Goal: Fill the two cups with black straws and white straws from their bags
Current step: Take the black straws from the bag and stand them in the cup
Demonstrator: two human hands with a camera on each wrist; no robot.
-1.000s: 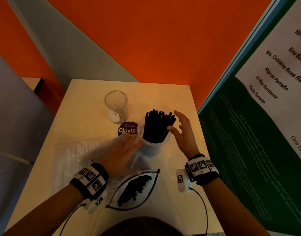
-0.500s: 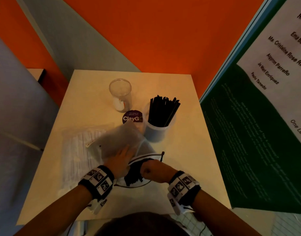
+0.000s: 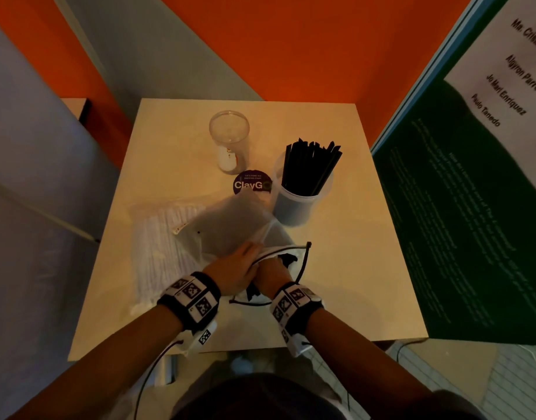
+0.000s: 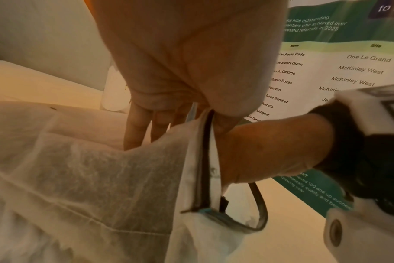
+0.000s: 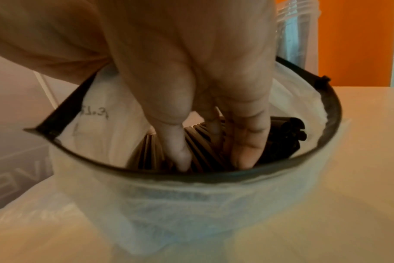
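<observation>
A clear empty cup [image 3: 229, 137] stands at the back of the table [image 3: 351, 268]. To its right a second cup [image 3: 303, 204] holds a bundle of black straws [image 3: 310, 165]. A translucent bag with a black zip rim [image 3: 230, 228] [image 4: 101, 178] [image 5: 180, 204] lies near me, mouth open. My left hand [image 3: 239, 268] [image 4: 180, 135] pinches its rim between thumb and fingers. My right hand [image 3: 271, 269] [image 5: 214, 160] reaches inside, thumb and fingers curled round the black straws in the bag [image 5: 200, 142]. A clear bag of white straws [image 3: 163, 247] lies flat on the left.
A round purple sticker [image 3: 251, 183] sits between the cups. A green and white poster board [image 3: 473, 207] stands along the table's right edge. An orange wall [image 3: 291, 40] is behind, and a grey panel [image 3: 33, 177] is on the left.
My right hand left the cup of black straws, came back and went into the bag's mouth. My left hand moved from lying on the bag to pinching its rim.
</observation>
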